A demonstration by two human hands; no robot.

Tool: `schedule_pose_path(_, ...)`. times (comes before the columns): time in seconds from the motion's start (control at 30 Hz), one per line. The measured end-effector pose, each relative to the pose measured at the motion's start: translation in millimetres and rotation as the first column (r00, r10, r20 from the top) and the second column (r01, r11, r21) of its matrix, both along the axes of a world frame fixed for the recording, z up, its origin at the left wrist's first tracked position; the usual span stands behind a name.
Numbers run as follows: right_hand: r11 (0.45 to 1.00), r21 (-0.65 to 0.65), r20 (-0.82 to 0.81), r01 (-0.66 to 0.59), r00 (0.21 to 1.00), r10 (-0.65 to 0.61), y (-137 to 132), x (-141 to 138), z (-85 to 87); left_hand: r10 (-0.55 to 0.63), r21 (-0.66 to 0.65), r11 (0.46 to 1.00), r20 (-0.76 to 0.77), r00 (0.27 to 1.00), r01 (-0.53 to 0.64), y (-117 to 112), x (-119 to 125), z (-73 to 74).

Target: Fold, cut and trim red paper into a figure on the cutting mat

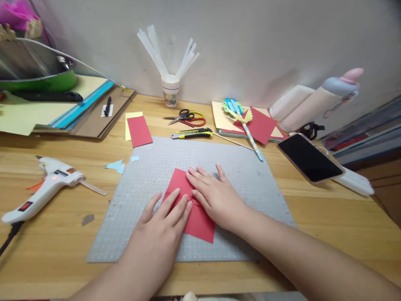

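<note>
A red paper sheet (pixel 197 221) lies on the grey cutting mat (pixel 150 167) in the middle of the wooden desk. My left hand (pixel 156 236) rests flat on the sheet's left part, fingers stretched out and pointing up-right. My right hand (pixel 216 196) lies flat across the sheet's upper right part, fingers spread and pointing left. The fingertips of both hands nearly meet over the paper. Neither hand grips anything; both press down on the sheet.
A white glue gun (pixel 46 184) lies left. Scissors (pixel 184 117) and a yellow utility knife (pixel 192 133) sit behind the mat, near a cup of glue sticks (pixel 171 90). Red and yellow paper strips (pixel 138 129), blue scraps (pixel 115 166), a phone (pixel 308 156) and stacked papers (pixel 250 121) surround it.
</note>
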State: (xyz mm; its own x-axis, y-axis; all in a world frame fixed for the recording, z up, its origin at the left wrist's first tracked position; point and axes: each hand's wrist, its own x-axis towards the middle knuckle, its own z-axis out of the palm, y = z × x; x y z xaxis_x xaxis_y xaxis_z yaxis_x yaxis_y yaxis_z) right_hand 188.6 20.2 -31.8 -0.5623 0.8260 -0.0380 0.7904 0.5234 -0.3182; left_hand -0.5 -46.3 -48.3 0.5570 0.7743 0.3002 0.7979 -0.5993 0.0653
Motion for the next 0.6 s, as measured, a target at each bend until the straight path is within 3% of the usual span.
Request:
schedule_pose_path(0.23, 0.998, 0.062, 0.077, 0.022, 0.997, -0.027, -5, -6, -13.1, 0.098, -0.056, 0.994, 0.152, 0.983, -0.090, -2, 4, 2.2)
schedule_pose_path(0.6, 0.999, 0.039, 0.113, 0.024, 0.993, -0.029, -5, -8, -13.1, 0.073, -0.049, 0.996, 0.078, 0.994, -0.069, -5, 5, 4.4)
